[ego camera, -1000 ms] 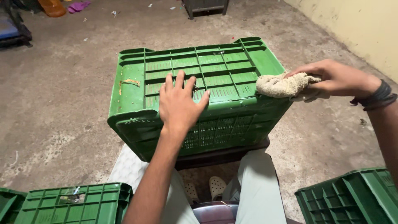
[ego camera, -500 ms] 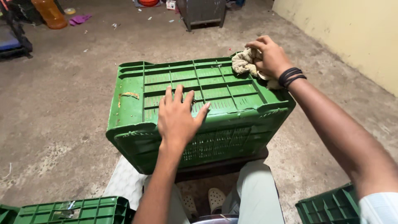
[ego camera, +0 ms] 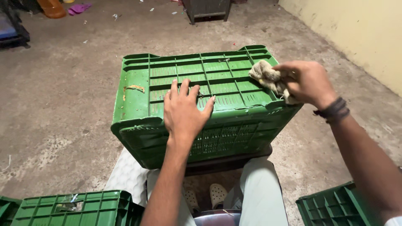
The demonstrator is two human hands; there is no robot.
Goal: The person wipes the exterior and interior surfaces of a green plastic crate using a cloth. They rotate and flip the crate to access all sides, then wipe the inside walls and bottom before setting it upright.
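A person seated over an upturned green crate [ego camera: 201, 92], centre of the frame, steadies it with the left hand [ego camera: 184, 111] while the right hand [ego camera: 307, 81] works a rag [ego camera: 264, 76] at the crate's upper right corner. The left grip is spread flat, fingers fanned on the ribbed bottom panel near the edge closest to the camera, holding nothing. The right grip is pinched shut on the beige rag, which lies bunched just left of the knuckles and touches the crate's surface. The crate's long axis runs left to right across the frame, so its unwiped stretch, including a yellowish smear [ego camera: 133, 88] towards the left side, lies to the left of the rag; the left hand is the nearer of the two to that smear. Counted: three green crates in view, the one being handled, a second crate [ego camera: 79, 207] at lower left and a third crate [ego camera: 335, 205] at lower right; one rag; two hands. All stand on a concrete floor [ego camera: 58, 96].
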